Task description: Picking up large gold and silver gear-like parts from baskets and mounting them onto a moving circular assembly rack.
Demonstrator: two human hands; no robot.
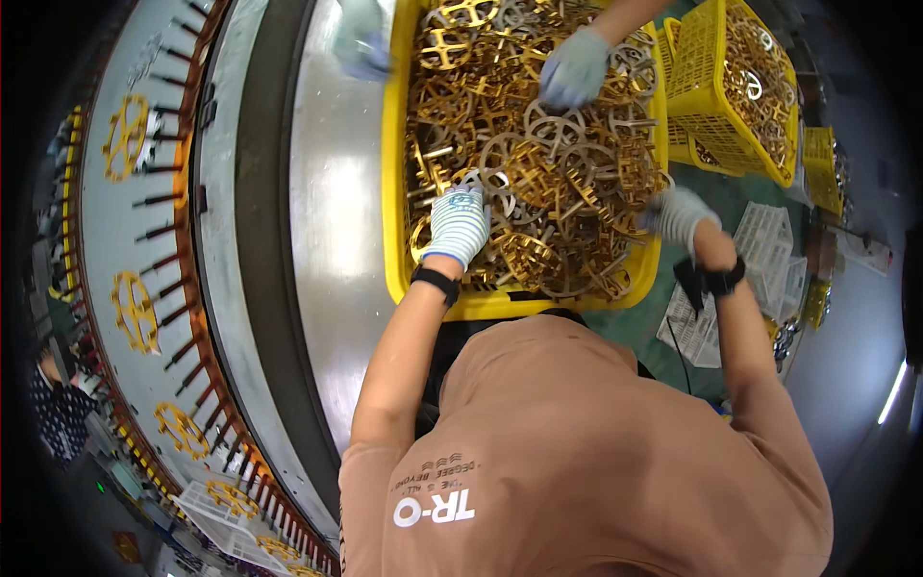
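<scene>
A big yellow plastic crate (396, 192) holds a heap of gold and silver spoked metal wheel parts (538, 173). At its near left side, my left hand (460, 226), in a striped knit glove, reaches down into the heap. Its fingers curl at a bright silver metal part (498, 181), with the fingertips partly hidden. My right hand (681, 216), also gloved, is at the crate's right rim and smeared by motion, so its fingers cannot be read. Another person's gloved hand (575, 69) works among the parts at the far side.
A conveyor with upright pegs (173, 255) curves along the left, gold wheels (135, 310) beside it. Between it and the crate lies a steel surface (332, 192). Another yellow crate (707, 87) of parts stands far right, clear plastic trays (766, 255) nearer. A co-worker's blurred hand (363, 48) is upper left.
</scene>
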